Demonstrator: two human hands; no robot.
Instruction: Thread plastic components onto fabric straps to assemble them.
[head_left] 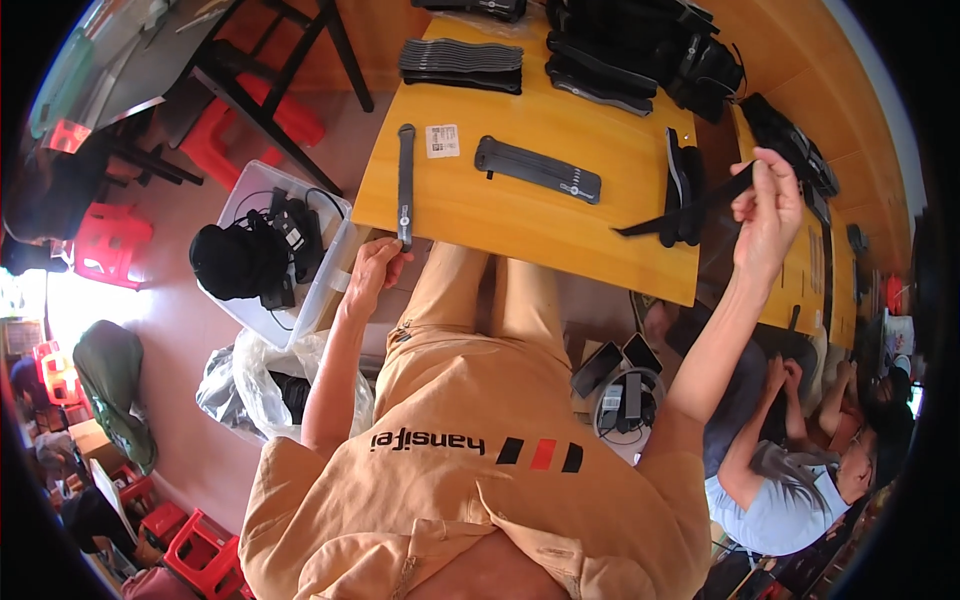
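Note:
My left hand [374, 270] is at the table's near left edge, its fingers closed on the lower end of a grey strap [405, 180] that lies lengthwise on the wood. Raised over the right side, my right hand [770, 205] pinches one end of a black strap [695, 207]. That strap slants down to the left, its loose end above the tabletop. Between my hands lies a flat bundle of grey straps [530, 168], slightly tilted. Near the table's right edge, several dark straps [678, 170] lie partly behind the held strap.
Stacked grey straps [460, 65] and dark bundles [600, 75] sit at the far side of the yellow table [480, 222]. A white label [441, 141] lies near the grey strap. On the left stands a clear bin [250, 310] with black gear. People [780, 490] sit at the right.

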